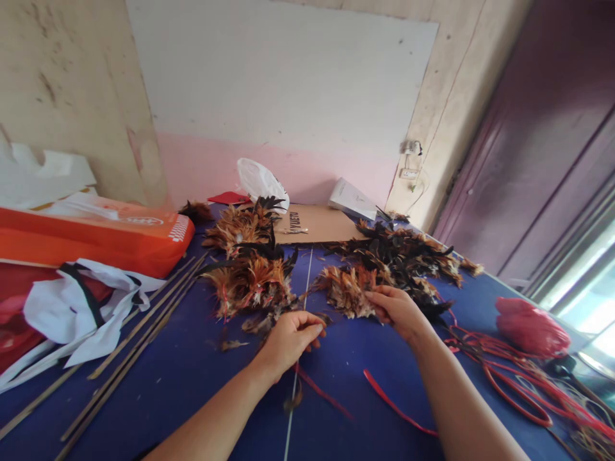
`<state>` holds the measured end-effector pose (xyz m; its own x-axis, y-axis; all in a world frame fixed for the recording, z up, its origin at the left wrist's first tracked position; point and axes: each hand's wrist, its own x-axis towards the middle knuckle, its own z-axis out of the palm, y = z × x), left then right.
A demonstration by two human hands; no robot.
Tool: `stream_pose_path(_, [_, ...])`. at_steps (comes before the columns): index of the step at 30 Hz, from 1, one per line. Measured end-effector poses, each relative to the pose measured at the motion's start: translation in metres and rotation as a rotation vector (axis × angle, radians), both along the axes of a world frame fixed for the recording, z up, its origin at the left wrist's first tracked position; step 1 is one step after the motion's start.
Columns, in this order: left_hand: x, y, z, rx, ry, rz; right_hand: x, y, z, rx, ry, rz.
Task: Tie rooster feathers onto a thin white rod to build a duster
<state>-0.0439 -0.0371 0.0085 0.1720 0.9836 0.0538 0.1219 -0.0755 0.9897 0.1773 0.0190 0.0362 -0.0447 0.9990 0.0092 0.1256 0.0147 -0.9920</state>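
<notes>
On the blue table, my left hand is closed in a pinch, with small feathers and a thin red ribbon hanging below the fingers. My right hand reaches to a pile of brown feathers, its fingertips closed at the pile's right edge; what lies between them is too small to name. A larger brown and black feather pile lies beyond my left hand. Black feathers spread just beyond my right wrist. Another red ribbon lies between my forearms.
Long thin sticks, white cloth and an orange bag lie at the left. Cardboard, a white plastic bag and a white box are at the back. Scissors, red ribbons and a pink bundle lie right.
</notes>
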Motion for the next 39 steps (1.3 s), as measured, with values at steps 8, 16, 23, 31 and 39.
stream_pose_path(8, [-0.001,0.001,-0.004,-0.182,-0.267,-0.055,-0.035,-0.014,-0.002,-0.171,0.37,0.296])
stream_pose_path(16, [-0.002,0.001,-0.006,-0.461,-0.502,-0.221,-0.06,-0.024,-0.012,-0.236,0.3,0.449])
stream_pose_path(23, [-0.001,0.004,-0.006,-0.384,-0.496,-0.038,-0.061,-0.024,-0.017,-0.243,0.189,0.396])
stream_pose_path(31, [-0.003,0.004,-0.003,-0.321,-0.4,0.06,-0.064,-0.024,-0.017,-0.215,0.133,0.36])
stream_pose_path(39, [-0.001,0.001,-0.001,-0.105,-0.16,0.018,-0.069,-0.027,-0.016,-0.161,0.076,0.318])
